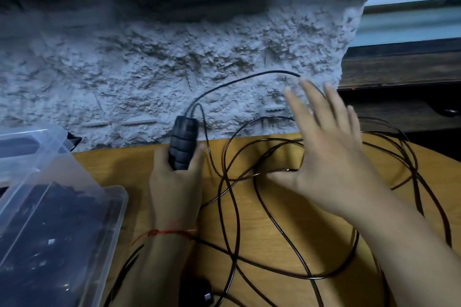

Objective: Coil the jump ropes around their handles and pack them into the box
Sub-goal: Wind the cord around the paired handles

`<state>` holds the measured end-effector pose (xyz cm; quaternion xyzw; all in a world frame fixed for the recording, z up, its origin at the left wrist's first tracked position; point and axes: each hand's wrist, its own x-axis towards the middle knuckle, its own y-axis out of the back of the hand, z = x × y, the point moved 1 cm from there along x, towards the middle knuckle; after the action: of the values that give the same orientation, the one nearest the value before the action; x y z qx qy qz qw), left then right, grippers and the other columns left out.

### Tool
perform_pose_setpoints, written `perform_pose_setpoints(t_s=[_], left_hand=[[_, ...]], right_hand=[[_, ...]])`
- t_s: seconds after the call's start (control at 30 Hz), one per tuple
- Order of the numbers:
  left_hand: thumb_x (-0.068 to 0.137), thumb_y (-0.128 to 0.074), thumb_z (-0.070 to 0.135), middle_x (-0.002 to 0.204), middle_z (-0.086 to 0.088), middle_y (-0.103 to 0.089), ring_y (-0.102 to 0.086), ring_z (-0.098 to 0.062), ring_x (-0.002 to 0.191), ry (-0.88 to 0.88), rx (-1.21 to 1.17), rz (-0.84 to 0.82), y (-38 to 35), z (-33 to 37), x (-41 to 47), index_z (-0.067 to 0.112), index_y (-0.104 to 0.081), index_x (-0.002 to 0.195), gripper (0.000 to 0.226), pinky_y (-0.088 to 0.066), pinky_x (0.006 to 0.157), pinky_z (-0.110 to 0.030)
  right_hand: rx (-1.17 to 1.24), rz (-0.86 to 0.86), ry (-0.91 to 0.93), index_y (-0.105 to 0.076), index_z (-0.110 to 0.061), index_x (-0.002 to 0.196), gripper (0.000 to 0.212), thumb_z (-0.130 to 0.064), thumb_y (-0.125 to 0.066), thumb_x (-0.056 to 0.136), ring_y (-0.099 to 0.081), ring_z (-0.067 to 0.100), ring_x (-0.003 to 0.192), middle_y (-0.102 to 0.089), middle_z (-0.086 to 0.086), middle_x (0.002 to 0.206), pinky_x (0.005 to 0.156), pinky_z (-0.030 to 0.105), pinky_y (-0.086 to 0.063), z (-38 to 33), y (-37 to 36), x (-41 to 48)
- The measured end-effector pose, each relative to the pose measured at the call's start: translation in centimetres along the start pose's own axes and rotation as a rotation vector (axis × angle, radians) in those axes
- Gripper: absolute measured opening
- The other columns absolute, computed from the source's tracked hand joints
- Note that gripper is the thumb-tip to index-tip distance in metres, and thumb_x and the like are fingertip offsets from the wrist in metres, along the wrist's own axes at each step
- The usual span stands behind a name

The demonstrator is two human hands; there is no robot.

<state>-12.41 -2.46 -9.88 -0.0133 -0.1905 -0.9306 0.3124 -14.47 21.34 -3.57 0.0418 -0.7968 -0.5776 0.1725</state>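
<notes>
My left hand (pixel 174 182) grips two black ribbed jump-rope handles (pixel 183 142) held together and upright above the wooden table (pixel 269 212). Thin black rope (pixel 234 207) leaves the handle tops, arcs toward the wall and lies in loose tangled loops over the table. My right hand (pixel 331 154) hovers over the loops with fingers spread and straight; the rope arc passes behind its fingertips. A clear plastic box (pixel 62 207) stands at the left with dark things inside. Another black handle (pixel 199 289) lies at the table's near edge.
A rough white textured wall (pixel 174 57) rises right behind the table. A dark wooden ledge (pixel 399 70) sits at the right rear. The box's clear lid (pixel 30 147) leans up behind the box.
</notes>
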Motion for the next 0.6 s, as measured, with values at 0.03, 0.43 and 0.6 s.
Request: perform_pose_setpoints(t_s=[0.03, 0.43, 0.6], left_hand=[[0.086, -0.074, 0.059, 0.078, 0.008, -0.065, -0.06, -0.001, 0.064, -0.058, 0.084, 0.004, 0.0, 0.1, -0.3, 0.029, -0.057, 0.096, 0.036, -0.044, 0.057, -0.028], [0.072, -0.085, 0.061, 0.097, 0.019, -0.065, -0.064, -0.005, 0.089, -0.542, 0.389, -0.19, -0.5, 1.0, -2.1, 0.039, -0.061, 0.112, 0.051, -0.056, 0.068, -0.036], [0.077, -0.084, 0.059, 0.103, 0.017, -0.068, -0.069, -0.01, 0.095, -0.575, 0.19, -0.328, -0.7, 0.9, -2.3, 0.037, -0.064, 0.118, 0.05, -0.059, 0.072, -0.041]], right_hand=[[-0.029, -0.049, 0.048, 0.019, -0.046, 0.163, 0.14, -0.083, -0.076, 0.066, 0.033, 0.015, 0.157, 0.027, -0.019, 0.171, 0.13, 0.061, 0.002, -0.7, 0.3, -0.2], [0.019, 0.084, 0.211, -0.021, -0.035, 0.167, 0.092, -0.012, -0.066, 0.089, 0.004, 0.007, 0.163, -0.019, -0.017, 0.173, 0.13, 0.052, 0.012, -1.4, -1.8, -0.1], [0.41, 0.154, 0.176, -0.062, -0.034, 0.138, 0.038, -0.02, -0.051, 0.104, -0.06, 0.007, 0.124, -0.069, -0.018, 0.127, 0.126, 0.039, -0.03, -0.3, -2.5, 0.0]])
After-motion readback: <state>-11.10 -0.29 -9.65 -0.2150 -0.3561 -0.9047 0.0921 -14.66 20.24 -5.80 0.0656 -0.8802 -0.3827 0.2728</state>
